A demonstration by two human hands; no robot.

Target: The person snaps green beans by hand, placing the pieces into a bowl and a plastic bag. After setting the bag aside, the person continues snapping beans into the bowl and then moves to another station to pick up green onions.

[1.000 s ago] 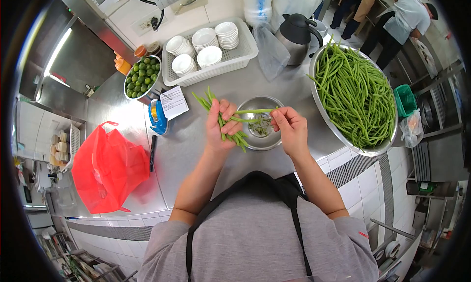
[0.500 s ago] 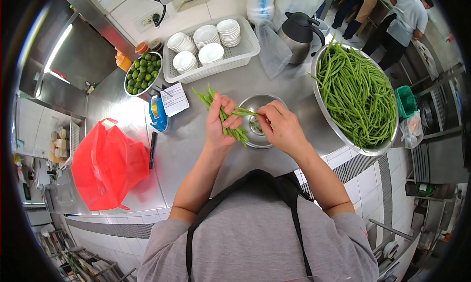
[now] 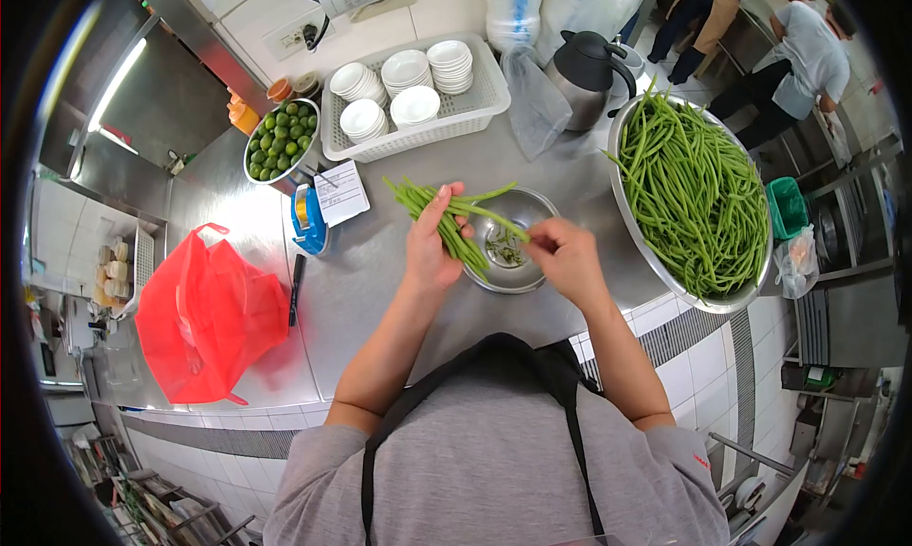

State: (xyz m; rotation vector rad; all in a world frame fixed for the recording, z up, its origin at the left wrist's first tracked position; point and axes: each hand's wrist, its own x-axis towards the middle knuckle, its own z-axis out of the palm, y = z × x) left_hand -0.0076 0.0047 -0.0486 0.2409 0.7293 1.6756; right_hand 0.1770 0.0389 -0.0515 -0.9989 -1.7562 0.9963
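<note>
A bunch of green beans is held in my left hand, its fingers wrapped round it, left of a small steel bowl. One bean reaches from the bunch across the bowl to my right hand, whose fingertips pinch its end at the bowl's right rim. Small green trimmings lie inside the bowl. Farther right, a large steel bowl is heaped with long green beans.
A white basket of stacked dishes, a pot of green limes, a blue tape dispenser, a black marker, a red bag and a steel jug stand around. Two people are at the upper right.
My right hand has moved slightly right and down, and the bean it pinches now slants down over the small bowl. Another bean now sticks out above it. The trimmings show more fully.
</note>
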